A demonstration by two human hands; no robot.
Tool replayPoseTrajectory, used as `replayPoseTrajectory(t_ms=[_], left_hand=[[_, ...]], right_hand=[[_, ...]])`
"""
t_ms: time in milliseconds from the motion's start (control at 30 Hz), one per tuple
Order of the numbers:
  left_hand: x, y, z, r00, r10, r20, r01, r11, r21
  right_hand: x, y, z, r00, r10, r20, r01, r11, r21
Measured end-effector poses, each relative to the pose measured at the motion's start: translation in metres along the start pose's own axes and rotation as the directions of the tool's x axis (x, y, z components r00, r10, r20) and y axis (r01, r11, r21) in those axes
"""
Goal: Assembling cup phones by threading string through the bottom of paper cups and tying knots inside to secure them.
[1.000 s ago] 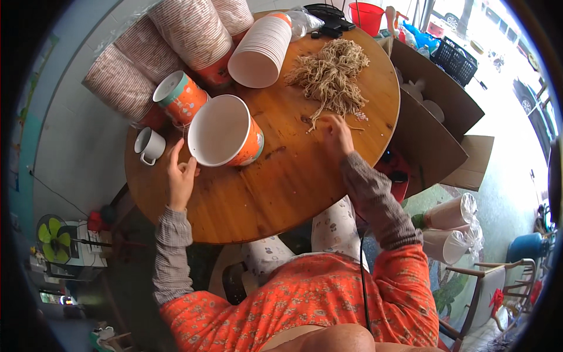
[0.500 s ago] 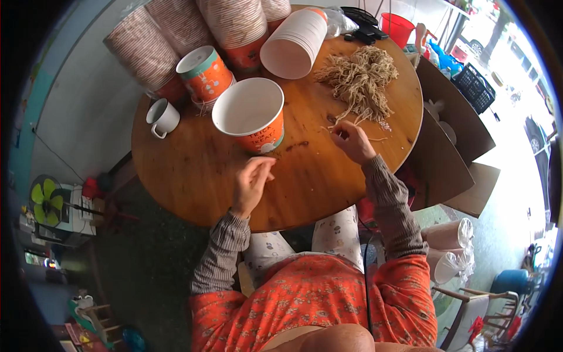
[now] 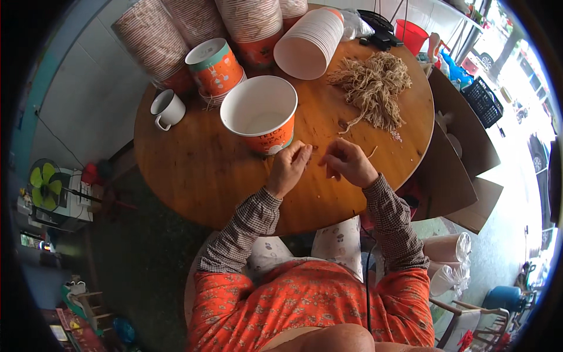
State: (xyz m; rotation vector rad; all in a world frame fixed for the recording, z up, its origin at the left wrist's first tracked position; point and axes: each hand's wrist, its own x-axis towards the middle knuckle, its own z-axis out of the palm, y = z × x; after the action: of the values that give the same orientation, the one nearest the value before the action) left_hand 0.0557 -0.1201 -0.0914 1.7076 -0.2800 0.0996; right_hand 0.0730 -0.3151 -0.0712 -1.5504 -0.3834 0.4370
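Observation:
My left hand [image 3: 289,168] is closed in a pinch just in front of a large white-lined paper bucket [image 3: 265,142] with an orange and green outside. Whatever its fingertips hold is too small to make out. Close to its right, my right hand [image 3: 350,162] is closed, its fingers curled toward the left hand. A thin strand of twine [image 3: 373,151] sticks out behind the right hand and appears held in it. Beyond that hand, a tangled heap of tan twine [image 3: 375,88] lies on the round wooden table [image 3: 193,182]. The bucket stands upright, its inside facing me.
Stacked paper buckets [image 3: 149,41] line the far left, with an orange bucket [image 3: 217,73] upside down on others nearer. A nested white stack [image 3: 305,54] lies sideways. A white mug [image 3: 168,110] stands at the left. Open cardboard boxes [image 3: 440,158] adjoin the table's right edge.
My left hand has moved right and away from me, closing into a pinch. My right hand has come slightly nearer, so the hands are closer together. The view has shifted slightly.

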Motion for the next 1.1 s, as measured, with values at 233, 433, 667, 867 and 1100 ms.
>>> replayPoseTrajectory(t_ms=[233, 433, 667, 867, 1100], left_hand=[[0.008, -0.002, -0.004, 0.881, 0.412, -0.232, -0.303, 0.868, 0.393], [-0.002, -0.005, -0.018, 0.972, 0.021, -0.233, -0.034, 0.998, -0.051], [0.003, 0.003, -0.016, 0.977, -0.087, -0.197, 0.06, 0.988, -0.139], [0.004, 0.003, -0.012, 0.958, 0.11, -0.264, -0.107, 0.994, 0.024], [0.003, -0.001, -0.011, 0.965, 0.001, -0.264, -0.021, 0.997, -0.072]], right_hand=[[0.058, -0.003, -0.011, 0.987, -0.142, 0.072, 0.142, 0.99, 0.004], [0.089, -0.005, -0.014, 0.948, -0.244, 0.206, 0.214, 0.964, 0.156], [0.085, -0.001, 0.005, 0.936, -0.264, 0.232, 0.207, 0.947, 0.244], [0.085, 0.007, 0.001, 0.936, -0.25, 0.249, 0.188, 0.95, 0.249], [0.079, 0.006, -0.004, 0.938, -0.257, 0.232, 0.228, 0.963, 0.145]])
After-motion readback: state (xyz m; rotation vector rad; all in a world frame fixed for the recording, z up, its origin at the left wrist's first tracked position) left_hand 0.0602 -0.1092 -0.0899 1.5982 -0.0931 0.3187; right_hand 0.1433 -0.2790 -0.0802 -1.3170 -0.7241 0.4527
